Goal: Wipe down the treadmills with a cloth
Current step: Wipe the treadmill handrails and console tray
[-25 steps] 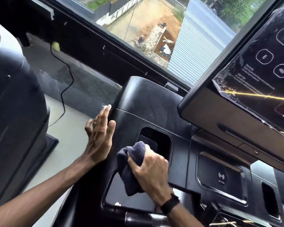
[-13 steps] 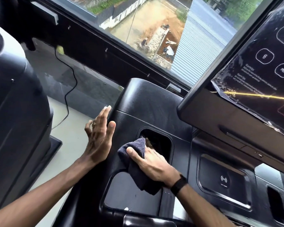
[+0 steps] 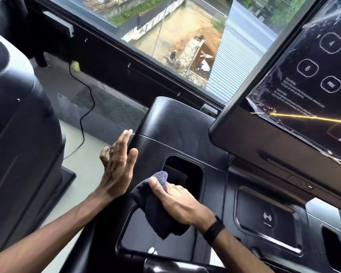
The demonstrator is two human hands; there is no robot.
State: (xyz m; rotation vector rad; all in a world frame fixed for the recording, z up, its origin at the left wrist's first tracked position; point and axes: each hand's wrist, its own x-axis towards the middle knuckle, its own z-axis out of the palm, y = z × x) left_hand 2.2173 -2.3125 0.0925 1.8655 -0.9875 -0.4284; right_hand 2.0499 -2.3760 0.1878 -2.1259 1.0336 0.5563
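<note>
Scene: a person leans over the black plastic console of a treadmill (image 3: 177,134) set beside a large window (image 3: 185,36).
Right hand: the right hand (image 3: 177,201) presses a dark grey folded microfibre cloth (image 3: 156,209) against the console, thumb and fingers clasped over its upper fold, just at the lower left edge of a rectangular recessed cup pocket (image 3: 183,172).
Left hand: the left hand (image 3: 118,166) is released, fingers straight and spread, its palm edge against the console's left side; it holds nothing.
Just changed: over the last second the cloth has slid from the console's left shoulder toward the pocket and now sits at its rim, with the hand flattened over it; the left hand has barely shifted.
Meaning for the task: the wipe appears to be working across the console panel, with the pocket's inside likely next.
Still ahead: the glossy black tilted touch display (image 3: 303,79) shows specks and streaks, and the square wireless charging pad (image 3: 268,217) lies untouched to the right.
</note>
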